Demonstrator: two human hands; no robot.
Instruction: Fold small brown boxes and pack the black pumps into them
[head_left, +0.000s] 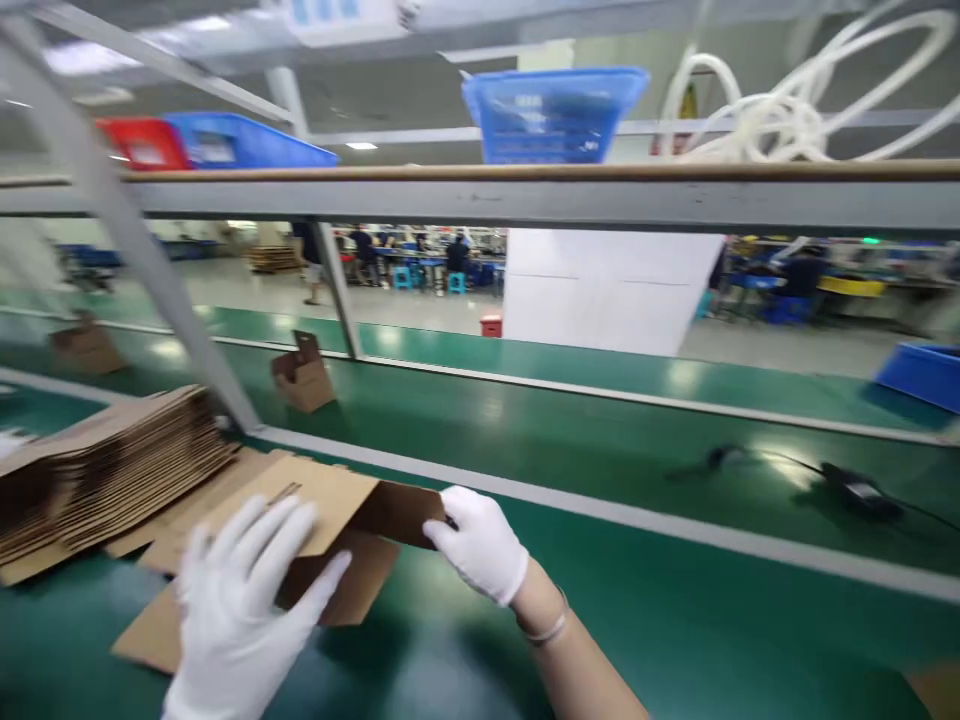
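A brown cardboard box point(330, 497), partly folded with its end open, is tilted in front of me over the green work surface. My right hand point(480, 545), in a white glove, pinches the box's far-right flap between thumb and fingers. Across the near left side of the box lies my left hand point(247, 600), also gloved in white. Its fingers are stretched out against the cardboard and its thumb stands apart by the open end. Blur hides exactly how firmly it touches. To the left, a stack of flat cardboard blanks point(142, 470) lies close by.
Folded boxes point(304, 375) stand on the green conveyor belt point(487, 420) beyond a metal rail. A black adapter with a cable point(859, 490) lies at right. Overhead, a shelf point(480, 200) carries a blue bin point(555, 115) and white tubing point(780, 120). A slanted post point(165, 270) rises at left.
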